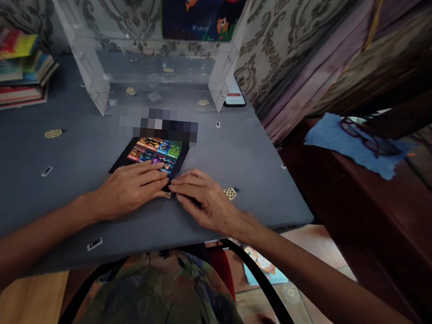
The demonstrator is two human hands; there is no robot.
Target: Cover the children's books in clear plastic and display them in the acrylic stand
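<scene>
A book [156, 149] with a dark cover lies on the grey tabletop; small colourful pictures run across it in rows, and its far end is blurred out by blocks. Across the near part of the cover rests my left hand [132, 187], palm down with the fingers stretched flat. My right hand [208, 199] lies at the book's near right corner. Its fingertips touch the edge there, and the thumb sits a little apart below the fingers. I see no grip on the corner.
A clear acrylic stand [101, 91] stands behind the book, with a phone [236, 95] at its right foot. Stacked books [14, 84] are at the left. Beyond the table's right edge, glasses [369, 137] lie on a blue cloth [326, 139].
</scene>
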